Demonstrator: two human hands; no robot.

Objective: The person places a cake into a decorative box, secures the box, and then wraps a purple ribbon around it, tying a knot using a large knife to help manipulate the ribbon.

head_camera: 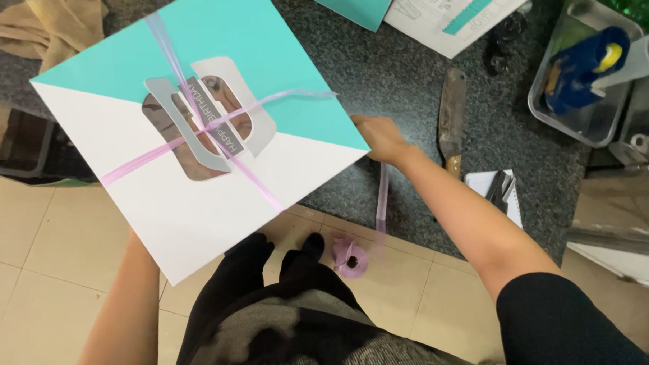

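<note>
- Over on the far right of the dark speckled counter (400, 79) sits a clear plastic tub (552, 106), and inside it there's a blue tool (583, 65) with a yellow knob at one end, lying at a slant.
- Just beside that tub, a pale translucent cup (640, 56) pokes in from the right edge; what's in it, I can't tell.
- Now the big item: a flat square box (193, 129), half turquoise, half white, tilted like a diamond and hanging partly off the counter's edge over the tiled floor (46, 235).
- The box lid has a cut-out window in the middle, and a pale lilac ribbon (264, 104) crosses over it both ways.
- The right hand (382, 139) is at the box's right corner, fingers closed on the ribbon there, a length of it dropping straight down from the hand.
- That hanging strand runs toward a small lilac ribbon spool (350, 259) lying on the floor, just beside the person's dark shoes.
- The left hand is hidden under the box's lower edge; only the forearm shows, so its grip I can't tell.
- Beyond the right hand, a worn knife (452, 117) lies flat on the counter, near a small white notepad (491, 187) with a black clip on top.
- Top left, a tan cloth (49, 26) is crumpled on the counter.
</note>
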